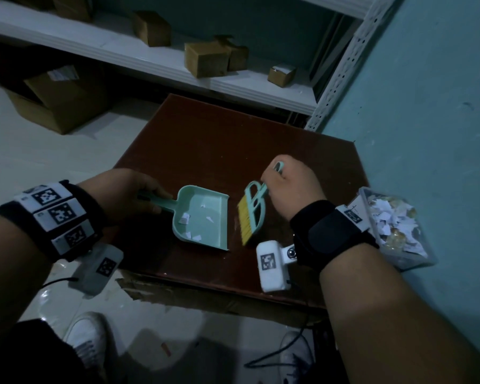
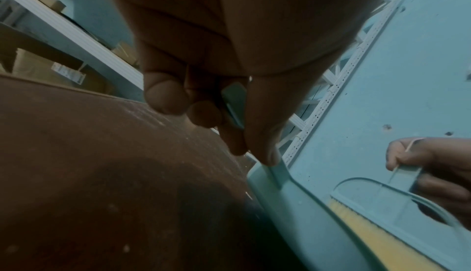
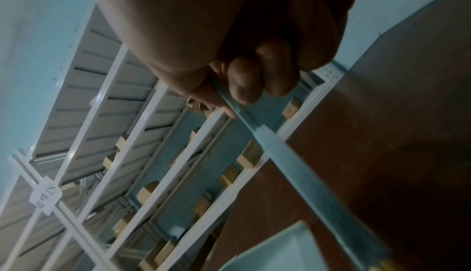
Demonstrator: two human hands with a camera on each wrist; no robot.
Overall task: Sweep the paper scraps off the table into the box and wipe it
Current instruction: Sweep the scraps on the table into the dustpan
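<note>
A mint-green dustpan lies flat on the dark brown table with several white paper scraps inside it. My left hand grips its handle from the left. My right hand grips the handle of a mint-green brush with yellow bristles set just right of the dustpan's mouth. The brush handle runs down from my right hand's fingers in the right wrist view. A clear plastic box full of paper scraps sits at the table's right edge, behind my right wrist.
White metal shelving with several small cardboard boxes stands behind the table. A large cardboard box sits on the floor at left. A teal wall runs along the right side. White shoes show on the floor below.
</note>
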